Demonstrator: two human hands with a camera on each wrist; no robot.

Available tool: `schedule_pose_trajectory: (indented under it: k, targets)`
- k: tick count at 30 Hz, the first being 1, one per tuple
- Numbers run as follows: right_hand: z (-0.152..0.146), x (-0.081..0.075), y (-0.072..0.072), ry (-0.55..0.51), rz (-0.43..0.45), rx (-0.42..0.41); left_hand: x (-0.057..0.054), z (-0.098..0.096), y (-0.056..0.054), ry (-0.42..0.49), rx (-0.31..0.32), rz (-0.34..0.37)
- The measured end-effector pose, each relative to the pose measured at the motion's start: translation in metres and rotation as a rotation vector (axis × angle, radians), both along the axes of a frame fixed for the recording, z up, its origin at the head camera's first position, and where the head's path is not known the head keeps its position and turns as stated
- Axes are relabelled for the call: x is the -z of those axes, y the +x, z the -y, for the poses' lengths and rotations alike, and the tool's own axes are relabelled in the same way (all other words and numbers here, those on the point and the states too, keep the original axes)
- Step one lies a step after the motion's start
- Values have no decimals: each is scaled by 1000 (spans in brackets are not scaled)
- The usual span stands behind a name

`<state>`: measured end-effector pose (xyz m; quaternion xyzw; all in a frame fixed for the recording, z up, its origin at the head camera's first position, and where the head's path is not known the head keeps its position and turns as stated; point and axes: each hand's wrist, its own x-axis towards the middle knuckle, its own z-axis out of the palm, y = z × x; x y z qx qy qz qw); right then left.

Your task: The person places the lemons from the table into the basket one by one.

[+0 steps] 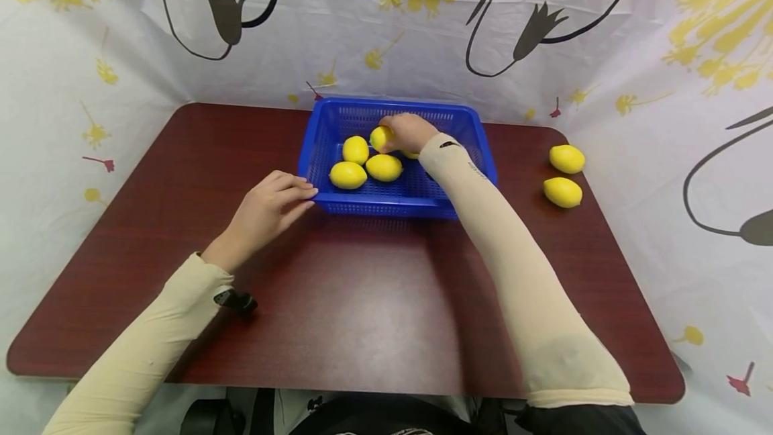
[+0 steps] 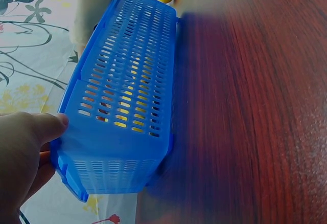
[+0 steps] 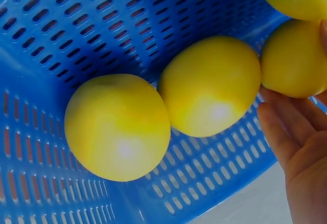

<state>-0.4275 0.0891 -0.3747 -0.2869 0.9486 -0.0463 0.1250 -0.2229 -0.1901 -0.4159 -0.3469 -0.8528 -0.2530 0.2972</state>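
A blue plastic basket (image 1: 386, 205) with slotted walls stands at the back middle of the table, several yellow lemons inside. My right hand (image 1: 410, 131) reaches into it and holds a lemon (image 1: 381, 139) with its fingers. Close by lie a lemon (image 1: 355, 150), another lemon (image 1: 347, 176) and a third lemon (image 1: 384, 168); one more is mostly hidden under the right hand. In the right wrist view, fingers touch the lemon (image 3: 294, 60) at the right side. At the basket's front left corner my left hand (image 1: 268, 203) pinches the rim, thumb (image 2: 48, 127) on the outside.
Two lemons lie on the table's right side, one lemon (image 1: 566, 159) behind the other lemon (image 1: 563, 192). The dark red wooden table (image 1: 362, 301) has rounded corners. A patterned white sheet (image 1: 386, 32) hangs behind and beside it.
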Motion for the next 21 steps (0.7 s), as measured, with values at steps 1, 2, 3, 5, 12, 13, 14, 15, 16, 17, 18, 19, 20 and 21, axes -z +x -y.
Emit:
schedule_pose_trajectory:
  k: [1, 2, 3, 5, 12, 13, 14, 15, 16, 17, 18, 19, 20, 21]
  targets:
    - [0, 1, 1, 4, -6, -6, 0, 0, 0, -3, -2, -1]
    - [0, 2, 2, 6, -14, -13, 0, 0, 0, -6, -3, 0]
    - [1, 2, 2, 10, -15, -19, 0, 0, 0, -9, -4, -1]
    - [1, 3, 4, 19, -16, -28, 0, 0, 0, -11, -4, -2]
    - [3, 6, 5, 25, -44, -55, 1, -1, -2, 0, 5, -14]
    - [3, 7, 5, 26, -45, -59, 1, -1, -1, 0, 4, -15]
    - [3, 7, 5, 27, -47, -62, 1, -1, -2, 0, 3, -15]
    - [3, 7, 4, 28, -47, -64, 1, -1, -2, 1, 4, -13]
    - [3, 8, 4, 30, -46, -66, 1, -1, -1, 3, 4, -10]
    - [4, 8, 4, 29, -45, -65, 1, 0, -1, 5, 6, -7]
    - [4, 9, 4, 28, -41, -64, 1, 0, -1, 7, 7, -6]
    - [4, 9, 4, 27, -36, -63, 2, 0, -1, 9, 8, -8]
    - [4, 10, 3, 28, -31, -62, 2, 0, -1, 6, 7, -10]
    - [5, 10, 3, 27, -22, -59, 2, 0, -1, 5, 7, -12]
